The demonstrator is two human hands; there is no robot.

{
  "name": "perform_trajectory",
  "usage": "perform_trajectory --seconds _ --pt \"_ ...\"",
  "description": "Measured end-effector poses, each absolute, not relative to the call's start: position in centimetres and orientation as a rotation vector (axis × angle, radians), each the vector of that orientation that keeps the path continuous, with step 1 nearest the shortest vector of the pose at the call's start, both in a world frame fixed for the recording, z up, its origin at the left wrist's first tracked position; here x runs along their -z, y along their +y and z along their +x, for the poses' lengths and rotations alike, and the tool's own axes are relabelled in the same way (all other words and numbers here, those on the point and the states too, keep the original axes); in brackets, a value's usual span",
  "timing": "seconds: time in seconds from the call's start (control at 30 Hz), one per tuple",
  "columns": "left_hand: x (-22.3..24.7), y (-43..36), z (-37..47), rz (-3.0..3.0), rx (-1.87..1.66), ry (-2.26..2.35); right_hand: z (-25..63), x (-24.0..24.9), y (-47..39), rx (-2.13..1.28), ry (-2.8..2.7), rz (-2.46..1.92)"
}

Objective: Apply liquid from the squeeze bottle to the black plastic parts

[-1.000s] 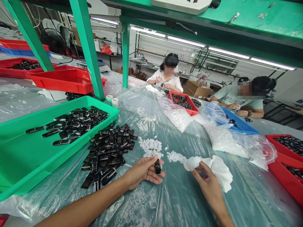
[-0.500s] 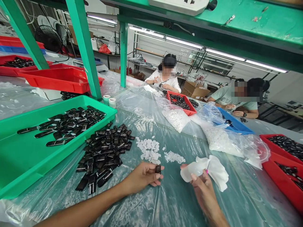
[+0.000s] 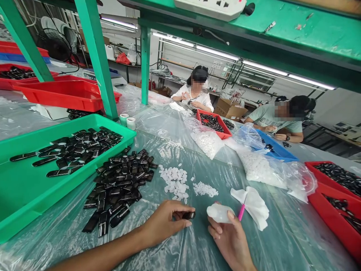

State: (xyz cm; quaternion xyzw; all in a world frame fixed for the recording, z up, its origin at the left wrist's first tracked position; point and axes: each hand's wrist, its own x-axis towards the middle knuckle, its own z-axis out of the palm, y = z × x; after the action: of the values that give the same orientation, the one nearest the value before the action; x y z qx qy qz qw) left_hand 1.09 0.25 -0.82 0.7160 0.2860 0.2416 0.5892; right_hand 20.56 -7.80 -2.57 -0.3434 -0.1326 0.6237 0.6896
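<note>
My left hand [image 3: 166, 222] is closed, pinching a small glossy black piece [image 3: 188, 215] with one end pointing right. Across a short gap, my right hand [image 3: 229, 233] grips a whitish, translucent rounded piece [image 3: 221, 213] between thumb and fingers; its exact kind is unclear. Just right of that hand, a pink-handled tool [image 3: 241, 212] lies against a crumpled white cloth or tissue [image 3: 256, 209]. A heap of black pieces [image 3: 121, 184] is left of my left hand. Ahead of both hands lie flat white bits [image 3: 173, 180] and a pile of smaller white bits [image 3: 205, 189].
A green tray [image 3: 93, 165] with black pieces stands left, near an upright green post [image 3: 101, 60]. Bags of white bits [image 3: 262, 169] lie ahead, and red trays [image 3: 332, 218] stand right. Two people [image 3: 194, 94] work across the table. A green shelf [image 3: 282, 34] hangs overhead.
My right hand has drawn left and down from the cloth with the whitish piece, and the pink tool's handle now shows fully. My left hand has turned the black piece sideways.
</note>
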Motion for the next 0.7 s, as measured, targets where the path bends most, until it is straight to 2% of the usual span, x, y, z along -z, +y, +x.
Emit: perform_trajectory --seconds 0.7 --pt "0.8 0.0 1.5 1.851 -0.524 0.723 19.4 2.4 -8.7 -0.904 -0.738 -1.308"
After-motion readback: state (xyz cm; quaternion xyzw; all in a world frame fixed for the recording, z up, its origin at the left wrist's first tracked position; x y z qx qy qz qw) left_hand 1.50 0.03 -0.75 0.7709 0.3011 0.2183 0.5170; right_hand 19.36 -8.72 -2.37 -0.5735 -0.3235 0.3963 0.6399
